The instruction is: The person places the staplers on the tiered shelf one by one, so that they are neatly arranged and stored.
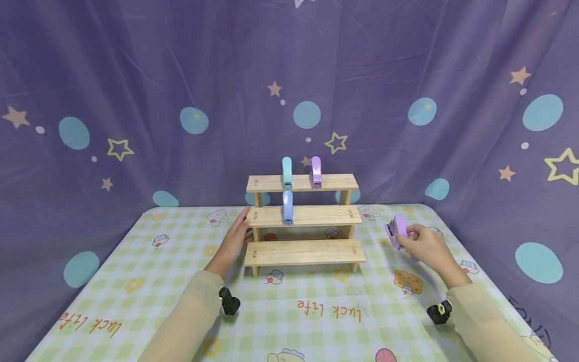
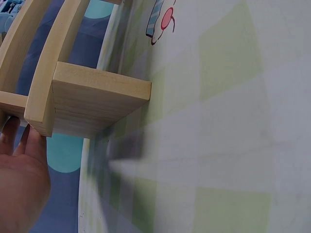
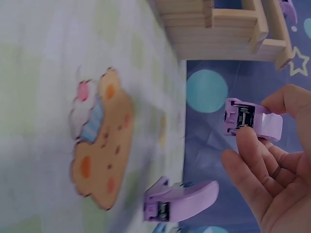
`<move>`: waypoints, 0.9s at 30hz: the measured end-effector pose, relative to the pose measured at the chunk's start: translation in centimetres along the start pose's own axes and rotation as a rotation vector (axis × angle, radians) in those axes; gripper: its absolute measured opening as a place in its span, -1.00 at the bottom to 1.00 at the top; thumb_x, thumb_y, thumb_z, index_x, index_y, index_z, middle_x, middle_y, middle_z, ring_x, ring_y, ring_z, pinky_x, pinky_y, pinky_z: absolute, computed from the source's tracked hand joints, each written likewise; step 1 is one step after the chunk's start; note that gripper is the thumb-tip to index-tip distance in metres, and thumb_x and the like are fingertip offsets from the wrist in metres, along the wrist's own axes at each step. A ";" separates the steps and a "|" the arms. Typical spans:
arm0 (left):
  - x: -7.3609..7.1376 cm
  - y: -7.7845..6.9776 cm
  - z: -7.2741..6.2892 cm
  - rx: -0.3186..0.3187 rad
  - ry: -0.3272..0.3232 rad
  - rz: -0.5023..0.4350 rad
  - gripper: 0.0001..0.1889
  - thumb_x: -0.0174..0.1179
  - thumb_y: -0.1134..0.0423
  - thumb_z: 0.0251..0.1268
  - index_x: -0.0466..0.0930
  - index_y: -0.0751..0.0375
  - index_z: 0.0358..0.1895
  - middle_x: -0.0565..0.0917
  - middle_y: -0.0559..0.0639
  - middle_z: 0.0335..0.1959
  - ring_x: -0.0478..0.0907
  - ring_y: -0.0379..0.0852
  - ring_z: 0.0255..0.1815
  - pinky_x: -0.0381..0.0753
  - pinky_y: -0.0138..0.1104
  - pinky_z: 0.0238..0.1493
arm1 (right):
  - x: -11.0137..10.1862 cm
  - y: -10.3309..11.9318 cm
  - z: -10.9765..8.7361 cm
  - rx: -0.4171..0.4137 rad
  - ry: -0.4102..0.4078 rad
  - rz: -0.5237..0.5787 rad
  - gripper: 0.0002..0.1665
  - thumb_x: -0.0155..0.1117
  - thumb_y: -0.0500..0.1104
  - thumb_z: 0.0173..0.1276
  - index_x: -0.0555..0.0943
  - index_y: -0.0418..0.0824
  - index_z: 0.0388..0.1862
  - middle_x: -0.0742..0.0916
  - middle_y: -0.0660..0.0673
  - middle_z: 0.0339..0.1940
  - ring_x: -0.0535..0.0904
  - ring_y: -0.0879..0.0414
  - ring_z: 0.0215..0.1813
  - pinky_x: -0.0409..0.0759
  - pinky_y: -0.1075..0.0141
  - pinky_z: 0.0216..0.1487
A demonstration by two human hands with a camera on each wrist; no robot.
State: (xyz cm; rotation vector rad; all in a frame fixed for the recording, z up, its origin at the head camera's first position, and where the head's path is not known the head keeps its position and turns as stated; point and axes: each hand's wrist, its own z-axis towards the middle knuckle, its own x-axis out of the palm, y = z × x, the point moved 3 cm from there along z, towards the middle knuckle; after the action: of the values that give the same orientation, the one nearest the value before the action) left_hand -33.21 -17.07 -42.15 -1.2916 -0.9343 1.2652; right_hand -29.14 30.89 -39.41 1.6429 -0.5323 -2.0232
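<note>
My right hand (image 1: 427, 246) pinches a purple stapler (image 3: 267, 124) between thumb and fingers, off to the right of a three-step wooden rack (image 1: 307, 251). Dark metal parts show in the stapler's opening. Straight fingers of my left hand (image 1: 235, 236) touch the left end of the rack's middle step, as the left wrist view (image 2: 22, 179) shows from below. Upright on the top step are a teal stapler (image 1: 287, 171) and another purple stapler (image 1: 316, 171). A blue stapler (image 1: 288, 207) stands at the left of the middle step.
Below my right hand in its wrist view, one more purple stapler (image 3: 189, 201) is on the table, with bluish pieces partly hidden behind it. A green-checked cloth (image 1: 172, 281) with printed cartoons covers the table. A purple curtain (image 1: 244, 125) hangs close behind the rack.
</note>
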 end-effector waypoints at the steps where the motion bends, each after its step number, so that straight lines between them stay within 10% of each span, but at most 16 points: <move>1: 0.0 0.0 0.0 0.000 0.001 0.000 -0.43 -0.34 0.03 0.71 -0.17 -0.17 0.66 0.00 0.13 0.62 0.11 0.19 0.53 0.23 0.03 0.48 | -0.1 0.2 0.0 -0.001 -0.005 0.000 -0.37 0.29 0.08 0.40 0.57 -0.47 0.12 0.68 -0.05 -0.44 0.58 0.13 -0.51 0.58 0.27 -0.45; 27: 0.0 0.0 0.0 0.002 -0.004 -0.005 -0.43 -0.35 0.06 0.71 -0.19 -0.11 0.66 -0.07 0.17 0.63 0.05 0.23 0.55 0.18 0.07 0.49 | 0.2 8.0 1.3 -0.125 -0.067 0.127 -0.53 0.35 0.01 0.37 0.65 -0.35 0.03 0.70 -0.03 -0.51 0.62 0.12 -0.48 0.54 0.29 -0.52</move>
State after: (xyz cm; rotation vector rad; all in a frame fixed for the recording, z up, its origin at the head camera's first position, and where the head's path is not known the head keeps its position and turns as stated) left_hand -33.20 -17.04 -42.14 -1.2848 -0.9381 1.2655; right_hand -29.50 24.25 -34.73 1.4363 -0.5091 -1.9821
